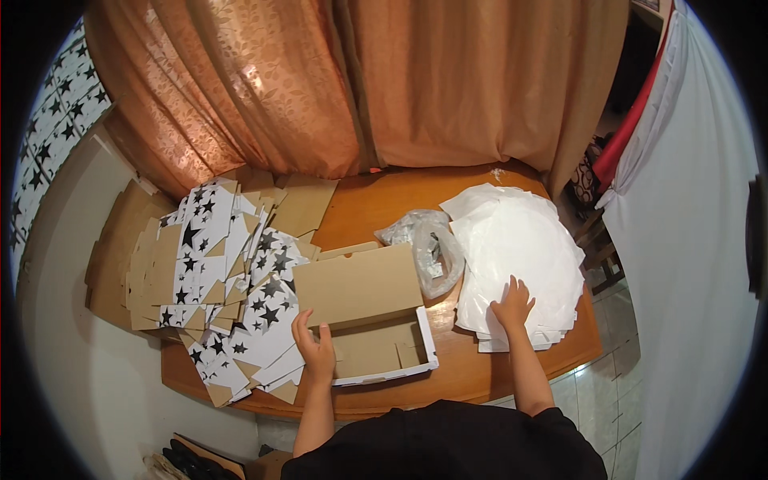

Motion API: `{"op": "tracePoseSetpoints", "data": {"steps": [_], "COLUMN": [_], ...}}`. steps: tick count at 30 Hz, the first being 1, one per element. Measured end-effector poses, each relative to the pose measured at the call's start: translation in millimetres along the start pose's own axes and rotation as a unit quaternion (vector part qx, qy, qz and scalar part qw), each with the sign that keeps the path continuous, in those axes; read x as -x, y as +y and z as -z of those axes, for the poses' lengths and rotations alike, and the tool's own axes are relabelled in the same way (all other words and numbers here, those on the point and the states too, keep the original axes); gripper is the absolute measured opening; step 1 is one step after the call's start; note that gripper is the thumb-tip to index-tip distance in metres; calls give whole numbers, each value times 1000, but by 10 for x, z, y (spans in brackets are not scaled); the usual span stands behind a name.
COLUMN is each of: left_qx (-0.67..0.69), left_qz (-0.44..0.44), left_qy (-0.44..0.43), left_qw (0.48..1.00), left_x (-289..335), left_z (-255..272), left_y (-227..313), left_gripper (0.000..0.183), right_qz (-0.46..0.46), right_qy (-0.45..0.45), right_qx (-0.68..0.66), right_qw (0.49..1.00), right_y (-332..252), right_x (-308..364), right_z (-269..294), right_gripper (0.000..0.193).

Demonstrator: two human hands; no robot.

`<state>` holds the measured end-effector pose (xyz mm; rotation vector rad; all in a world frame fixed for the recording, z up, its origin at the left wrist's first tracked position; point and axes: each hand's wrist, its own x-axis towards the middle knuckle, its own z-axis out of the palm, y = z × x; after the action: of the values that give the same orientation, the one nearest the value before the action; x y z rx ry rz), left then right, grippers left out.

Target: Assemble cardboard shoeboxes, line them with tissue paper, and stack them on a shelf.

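Note:
A cardboard box (376, 373), white outside and brown inside, stands with its lid (358, 282) raised at the middle of the table. My left hand (314, 346) grips its left side, thumb by the inner edge and fingers along the outside. Some folded flaps show inside the box; nothing else is seen in it. To the right lies a broad, uneven stack of thin white paper sheets (520, 240). On the near part of that stack rests my right hand (514, 305), fingers spread, not grasping a sheet.
Flattened star-printed cardboard boxes (210, 240) are heaped at the left of the wooden table (472, 384). Behind the open box sits a clear plastic bag (436, 250) with small contents I cannot make out. Orange curtains (480, 88) hang at the back, a white cloth (680, 240) at the right.

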<state>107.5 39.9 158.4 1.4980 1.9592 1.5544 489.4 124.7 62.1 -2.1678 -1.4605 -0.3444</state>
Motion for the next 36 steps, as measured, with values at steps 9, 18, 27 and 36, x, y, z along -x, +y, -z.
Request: {"op": "tracePoseSetpoints", "data": {"steps": [9, 18, 27, 36], "left_qx": [75, 86, 150, 68], "left_qz": [-124, -152, 140, 103], "left_qy": [-86, -250, -450, -290], "left_qw": [986, 952, 869, 949], "left_x": [94, 301, 210, 217], "left_z": [-755, -1296, -1702, -1008], "left_y": [521, 905, 595, 427], "left_gripper": [20, 34, 58, 24], "right_qz": [43, 98, 258, 274], "right_qy": [-135, -8, -77, -142], "right_qx": [2, -189, -295, -391], "right_qw": [990, 977, 917, 867], "right_y": [417, 12, -548, -702], "right_x": [93, 158, 916, 1045], "right_z": [24, 1016, 1476, 1429], "right_gripper": [10, 11, 14, 16]}}
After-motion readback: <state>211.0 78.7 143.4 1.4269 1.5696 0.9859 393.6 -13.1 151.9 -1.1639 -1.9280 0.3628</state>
